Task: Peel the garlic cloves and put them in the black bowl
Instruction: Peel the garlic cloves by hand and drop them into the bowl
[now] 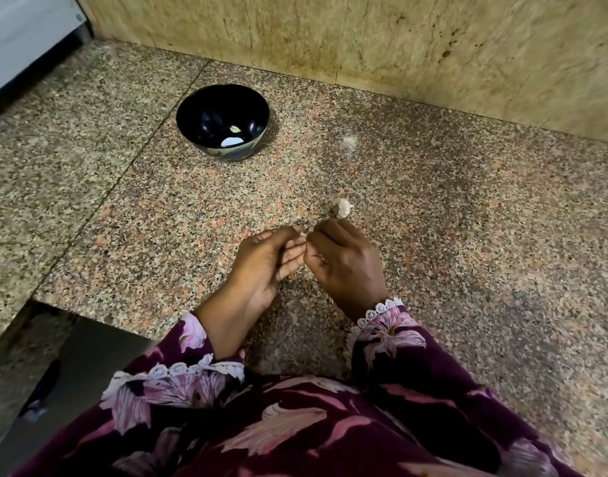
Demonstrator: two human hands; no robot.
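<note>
Your two hands meet low over the speckled granite counter [433,208]. The left hand [261,266] has its fingers curled toward the right hand [344,259], whose fingers are bunched at the meeting point. Whether a clove or a scrap of skin is pinched between them cannot be told, since the fingers hide it. One garlic clove [342,207], still in pale skin, lies on the counter just beyond your right knuckles, nearer that hand, its long axis slanting up to the right. The black bowl [192,108] sits well apart, up and to the left, with a pale piece [235,129] or two inside. Open counter lies between; the wall rises behind and the counter edge drops off at your left wrist.
</note>
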